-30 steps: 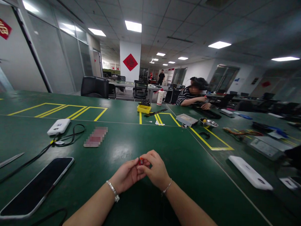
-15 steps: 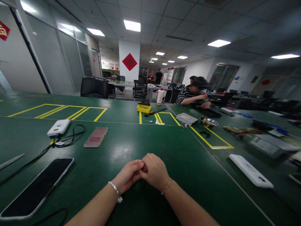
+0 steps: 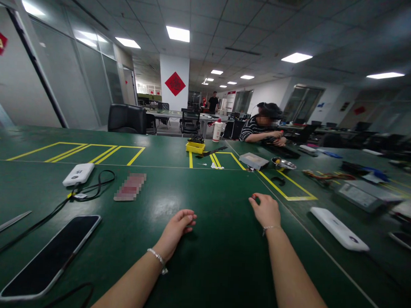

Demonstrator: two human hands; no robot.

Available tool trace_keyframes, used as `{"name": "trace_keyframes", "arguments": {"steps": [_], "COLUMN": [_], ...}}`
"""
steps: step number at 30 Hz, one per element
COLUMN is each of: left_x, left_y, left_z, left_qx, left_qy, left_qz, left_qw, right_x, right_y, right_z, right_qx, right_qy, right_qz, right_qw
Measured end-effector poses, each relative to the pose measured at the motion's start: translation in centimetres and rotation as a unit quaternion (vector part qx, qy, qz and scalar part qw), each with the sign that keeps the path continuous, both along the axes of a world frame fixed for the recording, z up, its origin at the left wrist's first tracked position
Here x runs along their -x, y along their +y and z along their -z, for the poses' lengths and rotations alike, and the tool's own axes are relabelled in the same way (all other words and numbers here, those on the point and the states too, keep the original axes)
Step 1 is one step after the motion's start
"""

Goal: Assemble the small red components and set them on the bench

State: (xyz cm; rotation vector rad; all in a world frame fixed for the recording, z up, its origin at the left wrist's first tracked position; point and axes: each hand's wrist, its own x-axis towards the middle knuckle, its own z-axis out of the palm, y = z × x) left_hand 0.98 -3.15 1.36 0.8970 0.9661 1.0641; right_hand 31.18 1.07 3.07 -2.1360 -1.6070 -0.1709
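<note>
My left hand (image 3: 176, 231) hovers over the green table (image 3: 204, 190), its fingers loosely curved and the thumb beside them. Nothing shows in it. Farther right and forward, my right hand (image 3: 266, 209) has thumb and fingertips curled together. A tiny reddish spot shows at those fingertips, too small to tell whether it is a thing or skin. The hands are well apart. Left of them lie a smartphone (image 3: 52, 256) and a blurred-out pinkish card (image 3: 130, 187). A white power bank (image 3: 339, 229) rests to the right of my right hand.
Another white power bank (image 3: 78, 174) with a black cable (image 3: 105, 186) lies at left, near tweezers (image 3: 9, 223). Across the table are a yellow bin (image 3: 195, 148), a bottle (image 3: 217, 131), a grey metal box (image 3: 254, 161) and a metal bowl (image 3: 284, 164). A seated person (image 3: 260, 126) works behind them.
My hands were clasped together and have come apart. The right hand has moved right and forward; the left stays near its place with its fingers loosened.
</note>
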Motion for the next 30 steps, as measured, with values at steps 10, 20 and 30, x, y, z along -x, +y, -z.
{"name": "trace_keyframes", "arguments": {"steps": [10,20,30], "left_x": [0.0,0.0,-0.2], "left_y": [-0.2,-0.1,0.4], "left_z": [-0.4,-0.4,0.8], "left_qx": [-0.001,-0.025,-0.137], "left_qy": [0.029,0.089,0.161], "left_qz": [-0.015,-0.030,-0.020], "left_qw": [0.999,0.995,0.977], "right_x": [-4.9,-3.3,12.8], "right_y": [-1.7,-1.6,-2.1], "right_z": [2.6,1.9,1.2], "right_qx": [0.096,0.069,0.080], "right_qy": [0.062,0.050,0.008], "right_qz": [0.258,0.301,-0.263], "right_qw": [0.959,0.950,0.962]}}
